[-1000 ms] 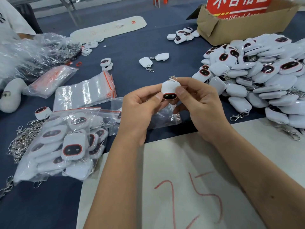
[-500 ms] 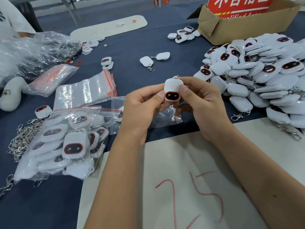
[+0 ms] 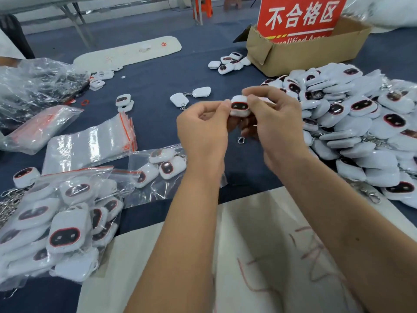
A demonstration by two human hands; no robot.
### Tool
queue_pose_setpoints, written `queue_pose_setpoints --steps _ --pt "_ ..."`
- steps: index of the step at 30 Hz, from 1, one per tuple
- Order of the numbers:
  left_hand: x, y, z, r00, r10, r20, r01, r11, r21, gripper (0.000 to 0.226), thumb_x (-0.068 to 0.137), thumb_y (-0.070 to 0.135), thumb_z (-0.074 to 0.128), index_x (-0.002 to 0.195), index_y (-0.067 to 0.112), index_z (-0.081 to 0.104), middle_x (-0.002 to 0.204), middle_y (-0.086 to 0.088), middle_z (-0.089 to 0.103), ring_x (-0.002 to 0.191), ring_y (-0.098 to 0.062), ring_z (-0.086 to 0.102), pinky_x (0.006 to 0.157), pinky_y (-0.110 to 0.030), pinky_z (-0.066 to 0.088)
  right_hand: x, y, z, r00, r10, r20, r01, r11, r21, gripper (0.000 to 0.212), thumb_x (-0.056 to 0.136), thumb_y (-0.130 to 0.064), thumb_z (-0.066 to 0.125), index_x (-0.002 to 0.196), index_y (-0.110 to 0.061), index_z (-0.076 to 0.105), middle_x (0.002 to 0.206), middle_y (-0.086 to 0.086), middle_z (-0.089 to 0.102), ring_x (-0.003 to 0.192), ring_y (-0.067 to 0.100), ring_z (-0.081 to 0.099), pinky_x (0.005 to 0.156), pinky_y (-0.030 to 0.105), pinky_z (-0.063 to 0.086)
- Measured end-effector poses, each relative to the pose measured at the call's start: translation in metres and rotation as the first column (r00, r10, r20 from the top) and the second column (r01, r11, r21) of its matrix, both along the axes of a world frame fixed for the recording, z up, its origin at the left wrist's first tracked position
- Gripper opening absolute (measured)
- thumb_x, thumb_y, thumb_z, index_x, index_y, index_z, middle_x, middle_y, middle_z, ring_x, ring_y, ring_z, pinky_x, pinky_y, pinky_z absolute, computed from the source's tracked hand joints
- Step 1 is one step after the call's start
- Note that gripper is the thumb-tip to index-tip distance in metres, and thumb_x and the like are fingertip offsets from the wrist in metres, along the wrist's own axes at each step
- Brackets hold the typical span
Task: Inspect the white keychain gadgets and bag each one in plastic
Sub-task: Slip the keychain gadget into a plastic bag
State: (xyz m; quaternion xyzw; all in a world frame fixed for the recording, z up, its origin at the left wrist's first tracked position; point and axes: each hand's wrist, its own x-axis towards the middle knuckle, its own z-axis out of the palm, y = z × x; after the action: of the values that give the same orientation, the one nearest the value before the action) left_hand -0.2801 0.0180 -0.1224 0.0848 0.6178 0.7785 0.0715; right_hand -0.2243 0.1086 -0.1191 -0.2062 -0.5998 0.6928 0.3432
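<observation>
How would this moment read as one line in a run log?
step: inspect | left hand: pinches gadget | right hand: pinches gadget | clasp: dangling | bagged: no

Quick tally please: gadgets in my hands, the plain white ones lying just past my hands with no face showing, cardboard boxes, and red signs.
held gadget, pinched by left hand and right hand: 1
plain white gadgets: 2
cardboard box: 1
red sign: 1
Total: 5

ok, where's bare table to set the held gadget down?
Free: blue cloth between the linked pair and the zip-bag stack; white board under the forearms. Crowded: loose pile right, bagged heap left.
</observation>
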Motion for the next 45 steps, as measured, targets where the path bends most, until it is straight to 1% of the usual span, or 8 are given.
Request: queue_pose_setpoints --steps 8,11,14,18,23,31,36,45 --pt "-0.069 0.137 0.064 0.989 -0.146 -0.007 0.141 0.965 -0.220 0.021 0.094 0.024 0.070 0.085 0.007 0.076 0.093 -0.015 0.079 0.095 -0.036 0.075 0.091 -0.049 0.061 -0.067 0.133 0.053 0.977 -0.208 0.046 0.213 0.967 -0.140 0.012 0.100 -0.006 0.062 0.091 -0.011 0.068 0.090 0.007 0.075 0.071 0.021 0.073 0.070 0.031 0.063" --pt "-0.082 0.153 0.069 0.985 -0.168 0.029 0.170 0.961 -0.219 0.023 0.094 0.019 0.065 0.101 -0.001 0.074 0.106 -0.021 0.076 0.091 -0.035 0.072 0.092 -0.042 0.059 -0.084 0.173 0.068 0.974 -0.161 0.159 0.191 0.962 -0.195 0.003 0.101 -0.011 0.058 0.100 -0.013 0.060 0.086 0.001 0.067 0.061 0.007 0.065 0.050 0.018 0.052" --pt "-0.079 0.141 0.056 0.992 -0.125 -0.001 0.117 0.935 -0.336 0.018 0.091 0.012 0.061 0.072 0.010 0.062 0.100 -0.027 0.073 0.088 -0.041 0.070 0.084 -0.038 0.057 -0.093 0.187 0.072 0.973 -0.170 0.158 0.210 0.934 -0.290 0.018 0.101 -0.009 0.054 0.118 -0.009 0.058 0.076 0.005 0.066 0.058 0.010 0.063 0.046 0.017 0.046" --pt "-0.068 0.101 0.031 0.976 -0.196 -0.094 0.077 0.713 -0.697 0.026 0.086 0.012 0.056 0.067 0.015 0.038 0.065 -0.001 0.045 0.058 -0.020 0.038 0.052 -0.028 0.036 -0.090 0.180 0.076 0.983 -0.055 0.172 0.094 0.970 -0.226 0.021 0.102 -0.012 0.059 0.121 -0.005 0.057 0.105 0.010 0.066 0.090 0.017 0.071 0.081 0.028 0.064" --pt "-0.041 0.066 0.011 0.881 -0.471 -0.040 0.221 0.485 -0.846 0.020 0.087 0.034 0.077 0.089 0.014 0.076 0.089 0.000 0.074 0.085 -0.021 0.066 0.081 -0.035 0.057 -0.069 0.153 0.074 0.980 -0.125 0.155 0.157 0.965 -0.209 0.015 0.101 0.002 0.054 0.115 -0.003 0.057 0.094 0.009 0.062 0.077 0.016 0.064 0.073 0.023 0.060" --pt "-0.012 -0.013 0.005 0.975 -0.167 -0.144 0.044 0.788 -0.614 0.026 0.074 0.038 0.092 0.080 0.020 0.075 0.075 0.001 0.074 0.068 -0.019 0.070 0.070 -0.038 0.061 0.001 0.018 0.019 0.981 -0.098 0.168 0.064 0.978 0.197 0.021 0.097 -0.001 0.054 0.099 -0.012 0.071 0.080 0.006 0.073 0.053 0.010 0.061 0.050 0.022 0.047" --pt "0.008 -0.069 -0.008 0.996 -0.074 0.043 0.085 0.925 -0.370 0.016 0.087 0.028 0.083 0.080 0.014 0.079 0.058 0.008 0.065 0.041 -0.007 0.051 0.044 -0.019 0.042 0.020 -0.039 -0.012 0.956 0.277 0.101 -0.264 0.956 -0.125 0.017 0.105 -0.010 0.057 0.099 -0.008 0.073 0.069 0.002 0.065 0.051 0.010 0.054 0.043 0.021 0.042" --pt "0.014 -0.094 -0.022 0.969 -0.076 0.236 0.131 0.966 -0.223 0.021 0.098 0.016 0.070 0.080 0.008 0.075 0.060 0.002 0.069 0.044 -0.007 0.059 0.044 -0.015 0.046 0.028 -0.048 -0.038 0.914 0.374 0.156 -0.378 0.926 -0.005 0.024 0.108 -0.005 0.050 0.100 -0.003 0.073 0.066 0.007 0.065 0.048 0.020 0.053 0.042 0.022 0.043"
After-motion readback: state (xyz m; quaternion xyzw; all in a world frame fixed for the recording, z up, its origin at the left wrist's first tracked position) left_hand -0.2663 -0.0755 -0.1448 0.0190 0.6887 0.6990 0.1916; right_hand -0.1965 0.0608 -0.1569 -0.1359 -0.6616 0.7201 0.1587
